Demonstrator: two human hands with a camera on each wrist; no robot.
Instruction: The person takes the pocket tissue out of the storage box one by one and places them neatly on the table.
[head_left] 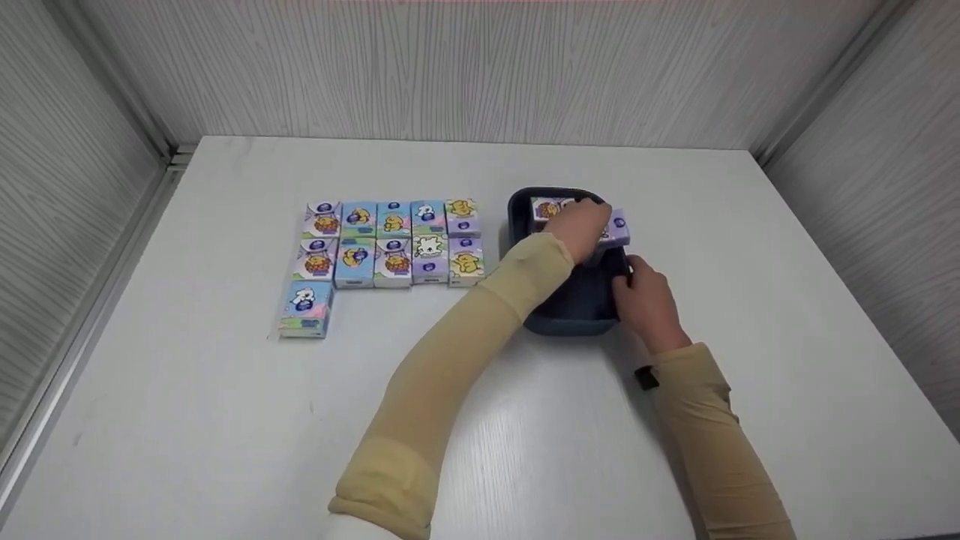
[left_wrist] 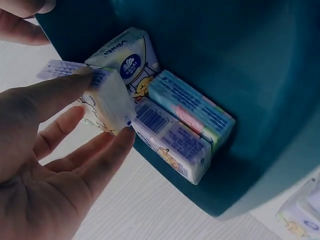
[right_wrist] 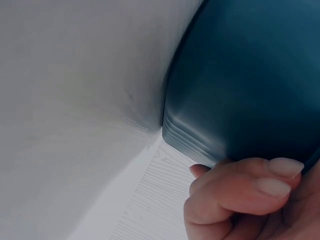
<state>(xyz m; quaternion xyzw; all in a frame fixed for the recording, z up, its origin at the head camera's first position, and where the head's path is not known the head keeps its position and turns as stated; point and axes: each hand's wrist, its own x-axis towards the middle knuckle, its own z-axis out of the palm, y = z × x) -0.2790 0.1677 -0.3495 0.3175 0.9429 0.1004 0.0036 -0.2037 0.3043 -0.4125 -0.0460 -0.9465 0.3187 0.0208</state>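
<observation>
A dark blue bin (head_left: 570,327) stands right of centre on the table. Over its far right side, my left hand (head_left: 581,229) pinches a purple and white tissue pack (head_left: 617,228). In the left wrist view, the thumb lies on top of this tissue pack (left_wrist: 107,95) and the fingers are beneath it. Inside the bin, a tissue pack with a blue logo (left_wrist: 125,57), a blue one (left_wrist: 192,107) and a purple one with a barcode (left_wrist: 167,142) lie close together. My right hand (head_left: 651,304) grips the bin's right wall, its fingers (right_wrist: 235,192) curled at the edge.
Left of the bin, several tissue packs (head_left: 394,259) lie side by side in two rows. One more blue tissue pack (head_left: 306,309) sits in front of the left end. Wood-grain panels (head_left: 450,71) enclose the white table (head_left: 225,435) at the back and sides.
</observation>
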